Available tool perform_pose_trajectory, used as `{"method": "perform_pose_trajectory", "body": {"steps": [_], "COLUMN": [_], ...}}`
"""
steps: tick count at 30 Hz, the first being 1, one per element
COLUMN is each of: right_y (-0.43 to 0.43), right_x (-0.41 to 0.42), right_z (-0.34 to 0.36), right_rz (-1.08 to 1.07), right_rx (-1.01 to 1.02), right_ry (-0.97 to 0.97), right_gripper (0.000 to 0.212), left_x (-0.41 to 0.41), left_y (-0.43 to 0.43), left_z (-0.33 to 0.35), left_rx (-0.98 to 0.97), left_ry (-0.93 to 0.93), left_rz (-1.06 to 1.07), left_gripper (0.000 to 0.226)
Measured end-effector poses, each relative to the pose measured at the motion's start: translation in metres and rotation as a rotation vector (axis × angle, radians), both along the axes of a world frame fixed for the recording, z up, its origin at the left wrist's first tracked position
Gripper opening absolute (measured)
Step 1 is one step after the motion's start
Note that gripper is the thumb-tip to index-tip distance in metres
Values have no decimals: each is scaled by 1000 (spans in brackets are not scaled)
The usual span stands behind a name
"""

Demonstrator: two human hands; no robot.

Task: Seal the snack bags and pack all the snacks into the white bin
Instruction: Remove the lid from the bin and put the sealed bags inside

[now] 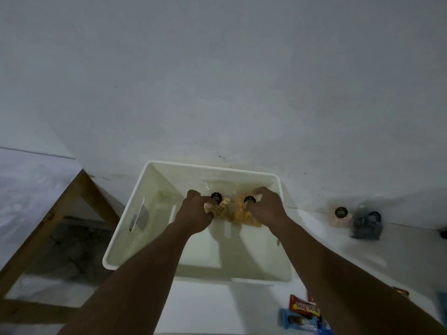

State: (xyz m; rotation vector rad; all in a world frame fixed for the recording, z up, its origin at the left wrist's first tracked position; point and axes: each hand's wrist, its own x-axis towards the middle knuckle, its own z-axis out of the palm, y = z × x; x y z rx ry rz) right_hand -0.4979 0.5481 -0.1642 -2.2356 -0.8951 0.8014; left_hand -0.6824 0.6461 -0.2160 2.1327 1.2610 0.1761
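Both hands were down inside the white bin (212, 168). The left hand (196, 213) gripped a clear bag of pale snacks (220, 209), fingers curled round it, and the right hand (266, 209) gripped a clear bag of orange snacks (242, 215) just beside it. On the table (242, 310), right of the bin, sat a pink bag (339, 217) and a dark bag (366, 226); a red bar (304, 307) and a blue bar (300, 321) lay nearer

The white bin (125, 238) sits open at mid-frame with a slot handle in its left wall. At its far end two clear, black-labelled bags lie side by side, the beige bag (221, 209) gripped by the left hand (196, 213) and the orange bag (242, 213) by the right hand (268, 209). At right, outside the bin, a pink bag (339, 215) and a dark bag (366, 226) sit side by side, and a red bar (305, 308) and a blue bar (300, 321) lie at lower right.
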Motion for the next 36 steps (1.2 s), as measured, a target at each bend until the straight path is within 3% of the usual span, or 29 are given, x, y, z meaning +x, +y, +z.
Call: {"method": "perform_pose_trajectory", "body": {"steps": [8, 15, 21, 25, 32, 36], "right_y": [-89, -182, -233, -247, -229, -211], "right_x": [46, 129, 203, 253, 326, 353], "right_z": [67, 67, 44, 17, -33, -67], "right_rz": [4, -124, -114, -159, -103, -166], "right_rx": [144, 96, 2, 18, 72, 137], "right_ry": [-31, -11, -30, 49, 125, 290], "right_gripper": [24, 13, 25, 20, 24, 26], "left_x": [48, 133, 198, 246, 317, 346], "left_y": [-62, -140, -177, -183, -182, -174], "left_z": [77, 100, 77, 46, -15, -39], "left_rx": [85, 79, -58, -106, -104, -28], "left_ry": [-175, -253, -168, -155, -147, -183], "left_rz": [-13, -177, -254, -212, -130, -148], "left_gripper": [15, 16, 24, 28, 39, 42]}}
